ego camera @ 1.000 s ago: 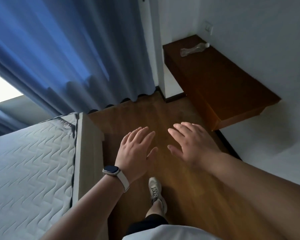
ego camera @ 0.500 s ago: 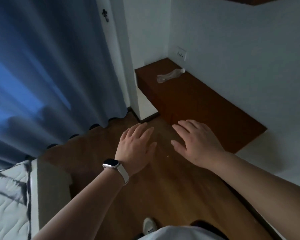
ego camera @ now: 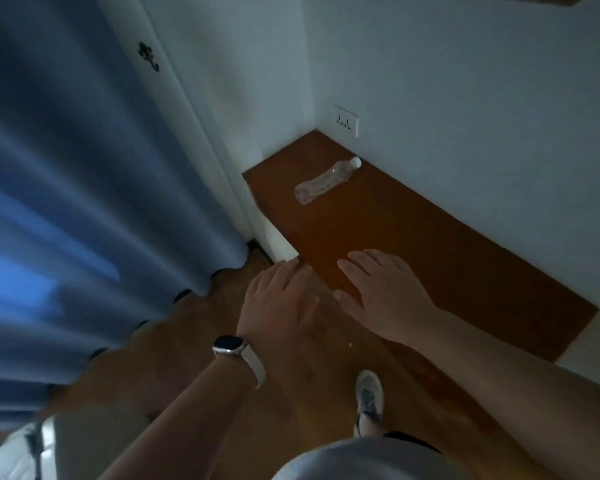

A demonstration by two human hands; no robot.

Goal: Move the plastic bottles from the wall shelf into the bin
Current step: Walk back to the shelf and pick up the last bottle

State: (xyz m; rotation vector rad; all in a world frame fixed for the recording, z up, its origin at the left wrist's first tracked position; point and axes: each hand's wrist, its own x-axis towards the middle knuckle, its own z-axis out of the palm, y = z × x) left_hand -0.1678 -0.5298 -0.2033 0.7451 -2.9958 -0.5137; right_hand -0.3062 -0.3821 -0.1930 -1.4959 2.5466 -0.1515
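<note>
A clear plastic bottle with a white cap lies on its side on the brown wall shelf, near the far corner under a wall socket. My left hand, with a watch on the wrist, hovers palm down over the floor just in front of the shelf's near edge, fingers apart and empty. My right hand is spread palm down over the near part of the shelf, also empty. Both hands are well short of the bottle. No bin is in view.
A blue curtain hangs at the left down to the wooden floor. White walls meet behind the shelf, with a socket above it. My shoe stands on the floor. A mattress corner shows at bottom left.
I have stepped closer to the shelf and the view has swung right; the bed has nearly left the frame. Both hands stay open and now reach the shelf's near edge.
</note>
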